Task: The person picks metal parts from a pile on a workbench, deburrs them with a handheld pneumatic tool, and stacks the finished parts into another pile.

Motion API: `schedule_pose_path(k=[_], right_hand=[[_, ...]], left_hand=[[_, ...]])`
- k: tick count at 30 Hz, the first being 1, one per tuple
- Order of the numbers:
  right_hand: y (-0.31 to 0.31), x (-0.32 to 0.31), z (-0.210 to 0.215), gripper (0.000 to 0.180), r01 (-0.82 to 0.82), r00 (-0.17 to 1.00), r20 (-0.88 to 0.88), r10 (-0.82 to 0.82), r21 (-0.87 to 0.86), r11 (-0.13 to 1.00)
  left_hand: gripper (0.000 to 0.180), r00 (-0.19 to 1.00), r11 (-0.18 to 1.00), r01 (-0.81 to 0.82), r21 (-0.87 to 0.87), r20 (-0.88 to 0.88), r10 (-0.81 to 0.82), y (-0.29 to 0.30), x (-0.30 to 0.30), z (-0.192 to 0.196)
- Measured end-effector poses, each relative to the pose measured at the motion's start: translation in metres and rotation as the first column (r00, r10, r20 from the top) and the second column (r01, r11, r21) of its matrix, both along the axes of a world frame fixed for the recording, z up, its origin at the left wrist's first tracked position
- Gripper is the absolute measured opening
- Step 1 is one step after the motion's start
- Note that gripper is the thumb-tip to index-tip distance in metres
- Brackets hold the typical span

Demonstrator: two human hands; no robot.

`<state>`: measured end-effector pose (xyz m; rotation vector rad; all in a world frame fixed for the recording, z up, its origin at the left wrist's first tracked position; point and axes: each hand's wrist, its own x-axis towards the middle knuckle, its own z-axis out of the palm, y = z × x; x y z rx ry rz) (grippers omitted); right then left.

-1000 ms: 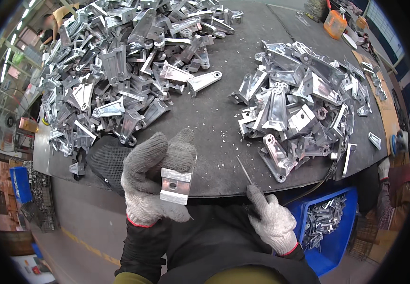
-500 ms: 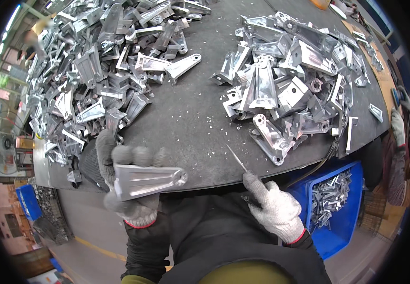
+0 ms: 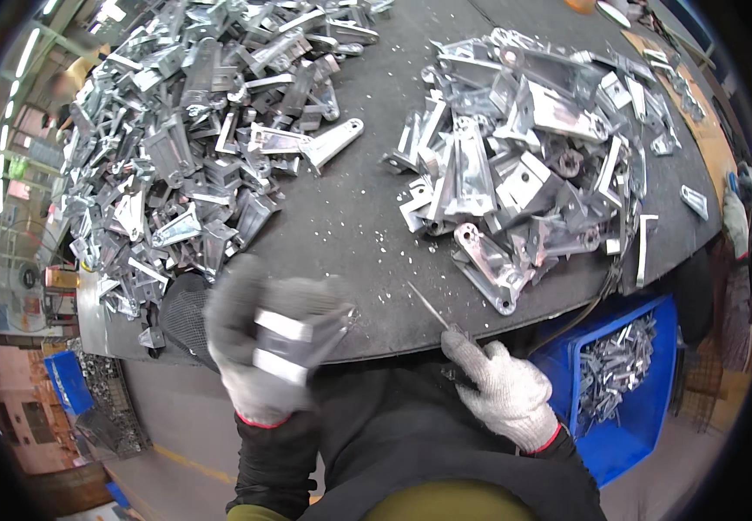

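My left hand (image 3: 239,334), in a grey and white work glove, is closed around a silver metal bracket (image 3: 285,358) above the table's near edge. The bracket's blocky end faces me, and motion blurs both hand and part. My right hand (image 3: 511,391), gloved the same way, grips a thin, pointed metal tool, perhaps a file (image 3: 429,304). Its tip points up and left over the tabletop, apart from the bracket; the handle is hidden in the fingers.
Loose brackets form a large heap (image 3: 176,148) at left and another (image 3: 515,174) at right on the dark table (image 3: 341,226), with metal chips between. A blue bin (image 3: 628,443) of small metal parts stands lower right. Another person's gloved hand (image 3: 735,226) shows at far right.
My left hand has turned the bracket, so its blocky end now faces me instead of its long ribbed side, and has moved slightly right. The right hand stays nearly in place.
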<state>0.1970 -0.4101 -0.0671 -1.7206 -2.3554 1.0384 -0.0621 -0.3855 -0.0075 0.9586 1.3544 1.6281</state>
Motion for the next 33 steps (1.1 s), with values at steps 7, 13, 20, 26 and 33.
schedule_pose_path(k=[7, 13, 20, 26, 33], right_hand=[[0.0, 0.001, -0.003, 0.071, -0.018, 0.999, -0.041, 0.02, 0.032, 0.999], [-0.001, 0.003, -0.005, 0.071, -0.029, 1.0, -0.009, 0.029, 0.021, 0.999], [-0.002, 0.02, 0.02, 0.071, -0.12, 0.992, -0.053, 0.114, -0.133, 0.984], [-0.001, 0.018, 0.019, 0.07, -0.264, 0.957, 0.073, 0.28, -0.181, 0.948], [0.006, 0.013, 0.019, 0.069, -0.326, 0.939, 0.086, 0.334, -0.092, 0.941]], left_hand=[[0.089, 0.836, 0.891, 0.414, 0.189, -0.465, -0.29, 0.009, 0.0, 0.012], [0.076, 0.603, 0.857, 0.514, -0.021, -0.702, -0.379, 0.013, -0.007, 0.033], [0.079, 0.132, 0.827, 0.495, -0.267, -0.917, -0.376, 0.034, -0.017, -0.009], [0.068, 0.235, 0.7, 0.565, -0.437, -0.728, -0.644, 0.034, -0.029, -0.055], [0.087, 0.293, 0.766, 0.567, -0.304, -0.794, -0.532, 0.028, -0.036, -0.072]])
